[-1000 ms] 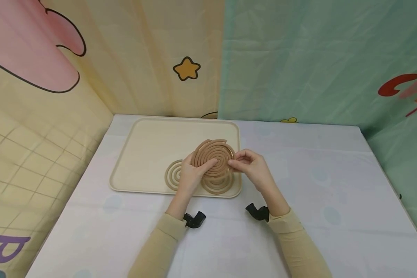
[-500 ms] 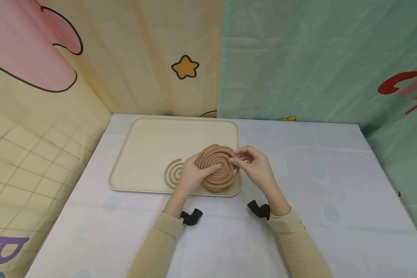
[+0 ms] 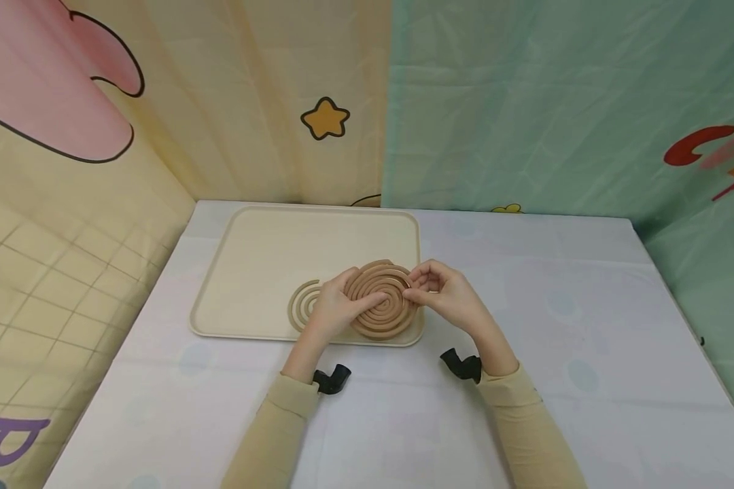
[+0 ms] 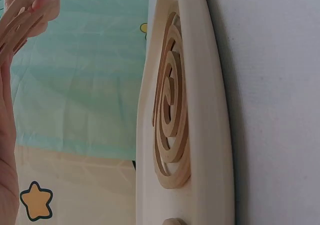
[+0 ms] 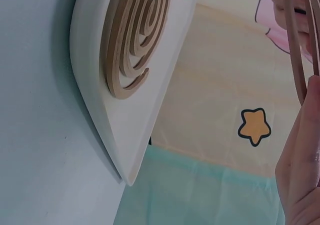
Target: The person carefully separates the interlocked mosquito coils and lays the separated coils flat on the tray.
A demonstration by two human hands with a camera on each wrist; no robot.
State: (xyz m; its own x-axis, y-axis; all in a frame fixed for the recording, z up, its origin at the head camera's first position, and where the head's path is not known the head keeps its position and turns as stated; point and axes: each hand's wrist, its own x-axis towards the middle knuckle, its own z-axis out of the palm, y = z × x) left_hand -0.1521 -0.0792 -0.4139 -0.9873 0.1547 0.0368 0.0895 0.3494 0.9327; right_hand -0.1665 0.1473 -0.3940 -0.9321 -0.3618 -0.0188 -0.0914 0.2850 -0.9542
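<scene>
My left hand (image 3: 332, 307) grips a brown mosquito coil (image 3: 397, 314) over the tray's front right part, thumb across its face near the centre. Thumb and fingers of my right hand (image 3: 449, 297) pinch its right edge. Seen edge-on in the right wrist view, the held coil (image 5: 295, 50) shows separated strands. Directly below, another coil (image 4: 172, 177) lies flat on the tray, mostly hidden in the head view. Left of it lies a paler, looser coil (image 3: 300, 305), partly covered by my left hand.
The cream tray (image 3: 269, 251) with a raised rim lies on a white-clothed table (image 3: 556, 326). Black curved pieces (image 3: 333, 379) sit at both wrists. Printed curtains (image 3: 514, 102) stand along the back and sides.
Both hands have brought the held coil lower and slightly right, so it now covers most of the coil beneath. My right hand still pinches its right edge.
</scene>
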